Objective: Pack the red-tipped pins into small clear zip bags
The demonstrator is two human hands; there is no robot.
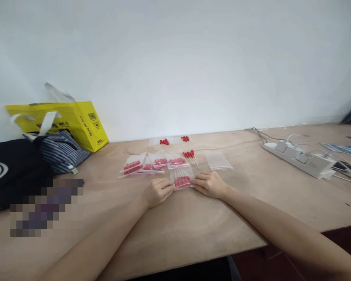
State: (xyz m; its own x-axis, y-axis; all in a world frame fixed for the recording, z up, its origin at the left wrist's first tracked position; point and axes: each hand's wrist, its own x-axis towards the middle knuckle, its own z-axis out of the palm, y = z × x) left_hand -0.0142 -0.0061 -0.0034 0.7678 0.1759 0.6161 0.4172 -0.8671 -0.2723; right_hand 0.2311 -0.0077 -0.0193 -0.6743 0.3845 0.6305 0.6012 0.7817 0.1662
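Observation:
A clear plastic bag (pixel 181 174) holding several red-tipped sticks lies flat on the wooden table, its red tips toward me. My left hand (pixel 159 191) pinches its near left corner, and my right hand (pixel 210 184) grips the near right corner. Just beyond it, several loose red-tipped sticks (pixel 190 157) lie side by side. Filled bags (pixel 132 167) overlap to the left, with another filled bag (pixel 176 160) directly behind the held one. A stack of flat, unfilled bags (pixel 218 160) sits beyond my right hand.
Near the wall, small red pieces (pixel 164 142) rest on clear plastic. A yellow bag (pixel 90 125), a striped pouch (pixel 64 152) and a black bag (pixel 20 171) stand at the left. At the right are a white power strip (pixel 301 160) and cables. The table edge (pixel 193 262) runs in front.

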